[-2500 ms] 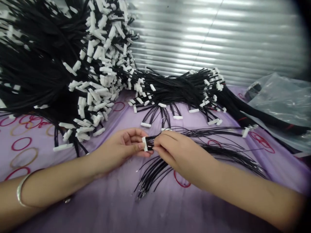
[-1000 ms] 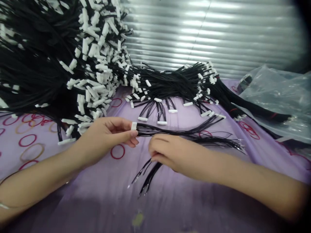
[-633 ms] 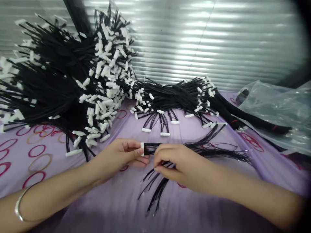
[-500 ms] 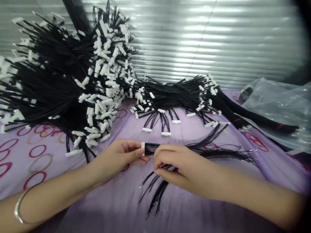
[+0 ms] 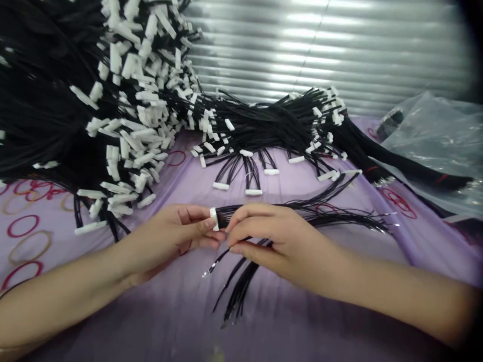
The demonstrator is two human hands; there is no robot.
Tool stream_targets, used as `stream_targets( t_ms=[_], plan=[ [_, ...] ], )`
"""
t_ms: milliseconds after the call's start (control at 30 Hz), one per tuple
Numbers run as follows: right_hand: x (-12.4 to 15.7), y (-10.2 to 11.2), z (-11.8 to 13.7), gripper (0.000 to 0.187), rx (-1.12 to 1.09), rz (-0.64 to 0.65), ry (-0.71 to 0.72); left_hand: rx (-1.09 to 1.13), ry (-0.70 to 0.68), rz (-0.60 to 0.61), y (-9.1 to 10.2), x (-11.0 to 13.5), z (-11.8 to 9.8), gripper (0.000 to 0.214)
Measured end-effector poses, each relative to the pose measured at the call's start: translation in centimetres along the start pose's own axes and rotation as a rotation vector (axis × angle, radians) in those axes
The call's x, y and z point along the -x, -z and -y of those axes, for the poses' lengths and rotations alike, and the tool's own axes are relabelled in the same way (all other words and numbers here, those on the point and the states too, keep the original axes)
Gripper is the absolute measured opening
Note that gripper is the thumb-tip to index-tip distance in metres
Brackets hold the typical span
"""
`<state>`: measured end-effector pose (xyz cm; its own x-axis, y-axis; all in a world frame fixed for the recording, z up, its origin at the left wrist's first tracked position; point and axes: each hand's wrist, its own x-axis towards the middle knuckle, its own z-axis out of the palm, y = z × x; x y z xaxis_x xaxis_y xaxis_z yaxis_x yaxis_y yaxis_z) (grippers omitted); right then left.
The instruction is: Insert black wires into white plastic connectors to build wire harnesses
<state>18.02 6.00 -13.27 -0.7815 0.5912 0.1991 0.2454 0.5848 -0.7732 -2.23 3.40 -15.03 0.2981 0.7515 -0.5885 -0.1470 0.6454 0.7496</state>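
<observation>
We see the left hand (image 5: 184, 229) pinching a white connector housing (image 5: 213, 218) between thumb and fingertips, a little left of the frame's centre. Just to its right, the right hand (image 5: 264, 234) curls its fingers, thumb and forefinger pressed together on a black terminal wire (image 5: 216, 264) whose bright metal tip sticks out toward the lower left; we cannot tell whether one wire or two is pinched. We judge that the housing could twist or slip if the left thumb eases, and that the slim terminal could bend or snag on neighbouring wires if pushed askew. The housing's long axis runs nearly up and down the frame, its top leaning slightly left; its wired side faces right, its opposite face left toward the holding fingers. Its wires pass behind the right hand and seem to fan out toward a second white connector (image 5: 352, 172) at right. Loose wires (image 5: 240, 291) spread at lower centre, over the purple cloth (image 5: 151, 322). Beyond, we find a heap of wire harnesses (image 5: 113, 120) at upper left, a lower stack of harnesses (image 5: 267, 125) at upper centre and a clear plastic bag (image 5: 426, 146) at right.
</observation>
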Motion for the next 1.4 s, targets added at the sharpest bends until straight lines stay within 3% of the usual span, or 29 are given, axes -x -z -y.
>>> stream_targets(
  t_ms=[100, 267, 500, 967, 1400],
  plan=[
    [-0.1, -0.2, 0.2, 0.01, 0.061, -0.04, -0.025, -0.048, -0.034, 0.012, 0.1, 0.0, 0.3, 0.019],
    [-0.9, -0.6, -0.4, 0.01, 0.006, -0.059, -0.223, -0.065, -0.052, 0.047, 0.3, -0.1, 0.3, 0.015],
    [-0.8, -1.0, -1.3, 0.01, 0.001, -0.073, -0.206, -0.078, -0.037, 0.095, 0.5, -0.4, 0.1, 0.012],
    [-0.5, -2.3, -2.0, 0.014, -0.078, -0.128, -0.263, -0.205, -0.085, -0.008, -0.7, 0.2, 0.5, 0.01],
    [-0.1, -0.2, -1.5, 0.016, -0.043, -0.133, -0.363, -0.24, -0.035, -0.055, -0.5, 0.1, 0.3, 0.015]
  ],
)
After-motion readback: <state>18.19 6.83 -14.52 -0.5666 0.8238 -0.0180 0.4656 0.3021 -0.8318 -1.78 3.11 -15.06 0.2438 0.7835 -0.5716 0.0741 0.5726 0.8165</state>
